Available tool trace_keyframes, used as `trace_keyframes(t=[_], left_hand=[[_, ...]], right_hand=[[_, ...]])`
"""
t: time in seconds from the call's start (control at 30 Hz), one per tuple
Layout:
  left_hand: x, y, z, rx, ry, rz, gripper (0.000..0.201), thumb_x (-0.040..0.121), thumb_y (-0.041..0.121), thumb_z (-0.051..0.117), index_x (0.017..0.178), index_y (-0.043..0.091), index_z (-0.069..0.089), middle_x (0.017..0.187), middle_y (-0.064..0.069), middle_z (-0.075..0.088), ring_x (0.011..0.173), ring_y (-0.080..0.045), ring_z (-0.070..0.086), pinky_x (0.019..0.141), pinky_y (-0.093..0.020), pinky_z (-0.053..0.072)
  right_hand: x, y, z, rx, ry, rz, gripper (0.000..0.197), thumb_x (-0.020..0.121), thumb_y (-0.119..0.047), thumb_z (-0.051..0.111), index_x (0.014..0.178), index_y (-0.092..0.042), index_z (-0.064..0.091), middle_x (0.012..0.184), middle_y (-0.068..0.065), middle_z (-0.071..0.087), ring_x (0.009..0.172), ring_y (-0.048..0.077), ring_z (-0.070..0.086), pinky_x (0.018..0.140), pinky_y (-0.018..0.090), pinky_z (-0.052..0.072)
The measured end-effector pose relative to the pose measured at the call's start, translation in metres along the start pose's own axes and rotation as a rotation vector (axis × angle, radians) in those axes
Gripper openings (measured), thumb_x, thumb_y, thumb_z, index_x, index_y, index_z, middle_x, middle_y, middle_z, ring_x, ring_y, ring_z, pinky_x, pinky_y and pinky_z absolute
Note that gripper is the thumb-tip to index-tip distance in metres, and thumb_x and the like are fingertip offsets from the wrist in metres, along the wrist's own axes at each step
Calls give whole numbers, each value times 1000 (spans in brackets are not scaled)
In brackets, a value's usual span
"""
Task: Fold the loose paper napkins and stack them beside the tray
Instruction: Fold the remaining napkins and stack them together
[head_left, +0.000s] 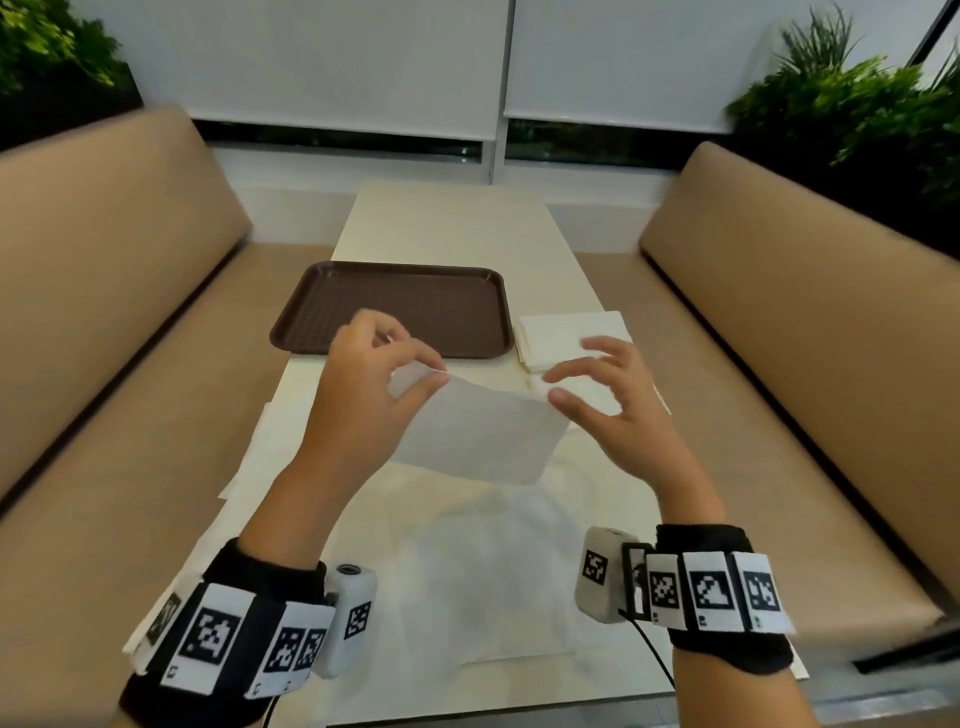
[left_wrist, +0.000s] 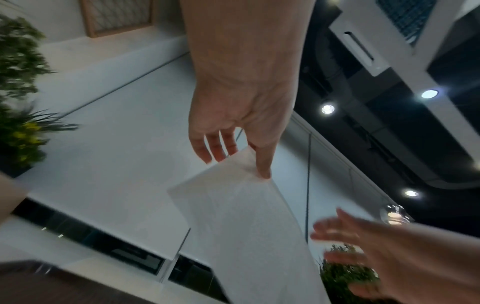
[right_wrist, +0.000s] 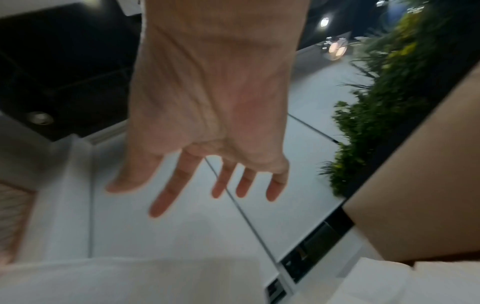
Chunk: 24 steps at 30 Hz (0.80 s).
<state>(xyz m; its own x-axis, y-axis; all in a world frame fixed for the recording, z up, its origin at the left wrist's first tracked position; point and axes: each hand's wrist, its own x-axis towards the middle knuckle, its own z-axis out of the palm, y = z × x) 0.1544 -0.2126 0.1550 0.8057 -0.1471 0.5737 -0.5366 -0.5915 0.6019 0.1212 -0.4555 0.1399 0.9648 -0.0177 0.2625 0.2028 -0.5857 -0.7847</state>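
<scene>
One tray (head_left: 395, 306), two hands (head_left: 369, 384), one folded stack (head_left: 566, 335).

Left hand (head_left: 363, 374) raised, thumb and forefinger pinched together; right hand (head_left: 610, 395) raised, fingers spread loose.

Black wristbands (head_left: 234, 623) with white coded tags, small cameras (head_left: 349, 618)

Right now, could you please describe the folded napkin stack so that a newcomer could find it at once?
Start at the long pale table between the two tan benches and find the brown tray on it. The stack lies flat just right of the tray. Unlike the napkin that the left hand pinches in mid-air, and the loose sheets nearer, it is a small, neat white square.
</scene>
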Motion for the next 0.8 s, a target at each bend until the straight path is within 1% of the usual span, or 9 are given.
trace_keyframes(t=[0.1, 0.17, 0.3, 0.4, 0.47, 0.53, 0.6, 0.67, 0.8], left_hand=[[8, 11, 5, 196, -85, 136, 5, 80, 25, 74, 83, 23, 71, 113, 1, 54, 107, -16, 46, 90, -33, 28], [14, 19, 3, 176, -160, 176, 4, 85, 28, 68, 87, 24, 68, 102, 5, 61, 99, -17, 56, 91, -36, 36], [23, 19, -5, -56, -197, 44, 10, 92, 18, 58, 94, 28, 62, 89, 12, 64, 81, -4, 56, 73, -17, 43], [24, 6, -7, -207, -202, 8, 24, 93, 5, 55, 86, 26, 66, 86, 13, 66, 80, 4, 57, 72, -5, 38], [25, -7, 3, -250, -246, -88, 35, 92, -1, 52, 79, 26, 68, 90, 11, 67, 80, 2, 58, 70, -9, 41], [24, -21, 23, -286, -349, -260, 34, 94, 1, 49, 82, 25, 71, 93, 4, 68, 79, -12, 61, 69, -22, 45], [24, -32, 48, -397, -507, -434, 31, 93, -1, 51, 96, 23, 71, 103, -6, 69, 85, -23, 64, 72, -29, 52], [27, -39, 78, -458, -588, -478, 34, 89, -5, 55, 103, 23, 67, 112, -1, 66, 92, -12, 63, 71, -13, 51], [52, -38, 148, -516, -492, -552, 21, 92, 0, 56, 102, 13, 68, 116, -4, 62, 110, -17, 56, 72, -13, 41]], right_hand=[[4, -24, 17, -64, -155, -195, 28, 81, -61, 54, 88, -41, 72, 125, -25, 54, 128, 1, 34, 107, 36, 28], [8, -30, 26, -49, -163, -229, 25, 86, -52, 57, 90, -35, 74, 110, -19, 67, 119, -1, 45, 102, 33, 35], [8, -19, 13, 77, -117, -61, 19, 85, -36, 66, 87, -21, 77, 91, -9, 72, 91, 1, 61, 76, 15, 43], [4, 15, -3, 105, -121, 69, 8, 78, -29, 75, 85, -25, 77, 87, -10, 73, 87, 3, 65, 80, 17, 46], [-1, 39, -9, 176, -132, 144, 13, 75, -20, 78, 87, -26, 75, 85, -4, 73, 77, 12, 68, 79, 26, 53], [-7, 62, -11, 281, -118, 228, 18, 77, -6, 76, 88, -20, 73, 90, -4, 72, 67, 8, 66, 74, 22, 54], [-5, 87, -10, 375, -64, 314, 20, 80, 3, 70, 81, -17, 73, 91, 0, 72, 70, 10, 66, 73, 25, 54], [9, 111, -15, 409, 57, 372, 29, 83, 5, 65, 73, -20, 74, 81, -3, 72, 71, 9, 65, 68, 24, 50], [62, 142, -37, 268, 254, 425, 15, 89, -5, 62, 94, -16, 71, 97, -2, 68, 90, 16, 61, 69, 16, 51]])
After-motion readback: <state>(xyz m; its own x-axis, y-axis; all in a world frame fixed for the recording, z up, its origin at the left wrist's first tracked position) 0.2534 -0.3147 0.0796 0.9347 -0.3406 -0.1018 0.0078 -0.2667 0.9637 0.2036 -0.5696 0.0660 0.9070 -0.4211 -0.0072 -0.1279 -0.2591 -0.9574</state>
